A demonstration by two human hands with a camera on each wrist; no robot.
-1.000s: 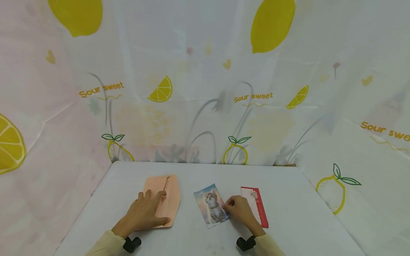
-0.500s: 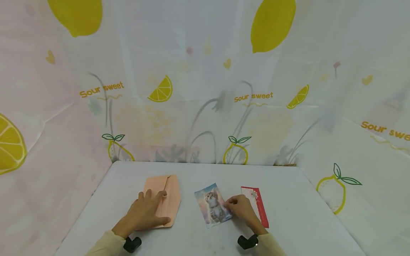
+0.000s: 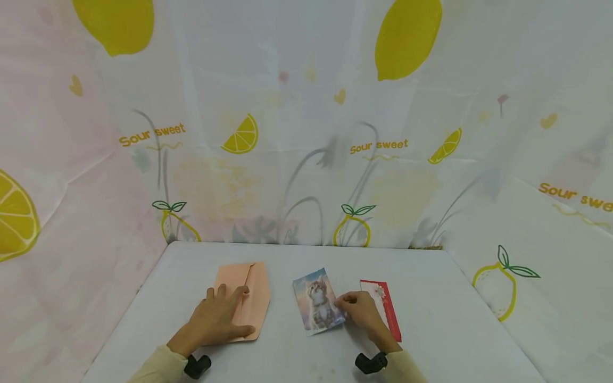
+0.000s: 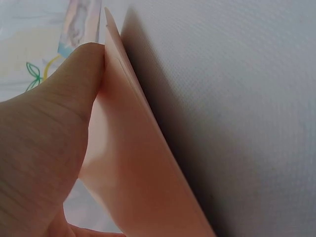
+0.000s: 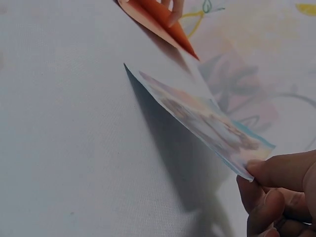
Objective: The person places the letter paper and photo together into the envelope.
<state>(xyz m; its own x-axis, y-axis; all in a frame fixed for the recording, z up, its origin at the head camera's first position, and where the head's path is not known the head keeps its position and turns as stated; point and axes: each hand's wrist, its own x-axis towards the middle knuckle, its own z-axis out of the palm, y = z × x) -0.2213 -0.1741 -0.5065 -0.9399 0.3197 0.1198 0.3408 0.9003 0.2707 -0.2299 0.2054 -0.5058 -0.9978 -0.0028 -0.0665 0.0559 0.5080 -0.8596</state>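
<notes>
On the white table [image 3: 431, 330], left hand [image 3: 217, 316] flat on peach envelope [image 3: 254, 290], right hand [image 3: 361, 311] pinching kitten card [image 3: 317, 300], wrist view shows it lifted.

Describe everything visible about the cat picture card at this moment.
The cat card is a thin, glossy rectangular print of a grey tabby kitten looking up against a pastel blue-pink sky. The right hand pinches its right edge and holds it tilted, that side raised off the white table, the far side low. It sits between the peach envelope and a red card.

Red card [image 3: 384, 308] lying on white table [image 3: 445, 330], lemon-print curtain [image 3: 306, 133] hung behind
</notes>
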